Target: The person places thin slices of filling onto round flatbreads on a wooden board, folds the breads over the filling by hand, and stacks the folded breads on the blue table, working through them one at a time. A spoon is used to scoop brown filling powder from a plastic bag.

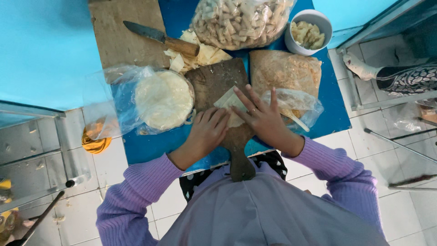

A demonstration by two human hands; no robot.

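Both hands work a pale dough wrapper (229, 101) lying on a dark wooden paddle board (217, 82) on the blue table (150, 143). My left hand (207, 130) curls its fingers over the wrapper's near left edge. My right hand (261, 116) lies flat with fingers spread, pressing the wrapper's right side; a ring shows on one finger. Most of the wrapper is hidden under the hands.
A stack of round wrappers in clear plastic (163, 100) lies left of the board. Behind are a knife (161, 38) on a wooden board, dough scraps (202, 52), a bag of rolled pieces (239, 20), a white bowl of filling (309, 32) and a crumb bag (284, 70).
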